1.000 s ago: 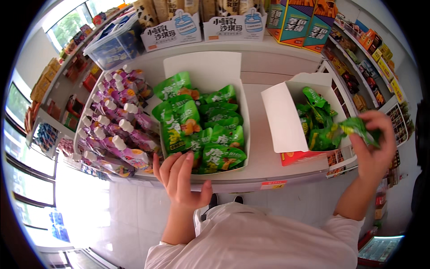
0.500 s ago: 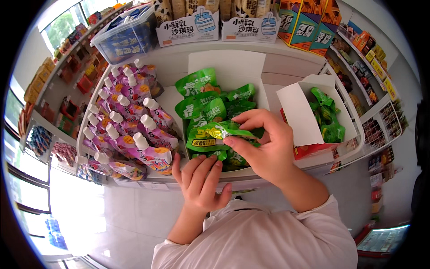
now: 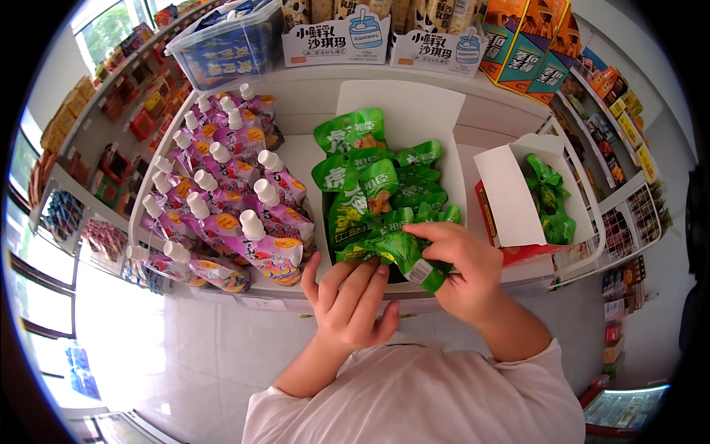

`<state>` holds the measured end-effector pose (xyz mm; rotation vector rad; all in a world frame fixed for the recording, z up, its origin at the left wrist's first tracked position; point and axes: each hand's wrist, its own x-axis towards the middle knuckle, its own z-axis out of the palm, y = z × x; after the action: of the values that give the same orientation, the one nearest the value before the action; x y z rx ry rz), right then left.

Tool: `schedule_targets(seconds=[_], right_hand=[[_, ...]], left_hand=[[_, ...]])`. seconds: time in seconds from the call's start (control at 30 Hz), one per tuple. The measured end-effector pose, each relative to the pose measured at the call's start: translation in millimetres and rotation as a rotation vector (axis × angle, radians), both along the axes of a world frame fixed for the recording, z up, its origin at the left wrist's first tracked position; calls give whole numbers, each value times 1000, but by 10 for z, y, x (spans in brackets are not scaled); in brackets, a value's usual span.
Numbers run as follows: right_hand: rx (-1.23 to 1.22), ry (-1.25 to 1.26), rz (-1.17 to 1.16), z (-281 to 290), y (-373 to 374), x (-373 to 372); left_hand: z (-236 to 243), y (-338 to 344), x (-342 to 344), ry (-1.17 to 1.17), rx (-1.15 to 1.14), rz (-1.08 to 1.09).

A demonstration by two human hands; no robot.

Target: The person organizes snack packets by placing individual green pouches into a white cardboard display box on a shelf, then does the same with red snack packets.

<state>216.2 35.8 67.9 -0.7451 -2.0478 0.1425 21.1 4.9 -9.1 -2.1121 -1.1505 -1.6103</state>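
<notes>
Between thumb and fingers, my right hand (image 3: pixel 467 270) grips a green snack packet (image 3: pixel 408 255) at the front of an open white box (image 3: pixel 403 95). Its barcode end points toward my body. More green snack packets (image 3: pixel 361 189) lie loosely heaped in the box behind it. My left hand (image 3: pixel 347 303) rests at the box's front edge with its fingers stretched out, holding nothing; the fingertips meet the lower packets, and whether they press on one is hard to see. Just left of it stand purple spouted pouches (image 3: pixel 270 255) with white caps.
A tilted white carton (image 3: pixel 505 198) of small green packets stands at the right inside the wire-edged display. Behind are a clear plastic bin (image 3: pixel 229 55), boxed snack bars (image 3: pixel 336 41) and orange-teal boxes (image 3: pixel 529 48). Stocked shelves (image 3: pixel 111 111) line both sides.
My right hand has lowered the packet toward the front of the box and turned it so the barcode end shows. The left hand stays at the front edge. The view has shifted slightly.
</notes>
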Motion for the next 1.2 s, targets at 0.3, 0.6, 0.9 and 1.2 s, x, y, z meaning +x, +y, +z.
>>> schedule_targets(seconds=[0.3,0.6,0.9,1.2], right_hand=[[-162,-365,105,672,372,-211],[-416,-331,144,628,657,-293],[-200,-268,98,361,494,-245],[-173,-249,110,405,374,-146]], left_hand=[[10,3,50,-7,1,59],[47,37,48,24,-13,46],[25,48,51,48,11,20],[34,79,14,24,35,75]])
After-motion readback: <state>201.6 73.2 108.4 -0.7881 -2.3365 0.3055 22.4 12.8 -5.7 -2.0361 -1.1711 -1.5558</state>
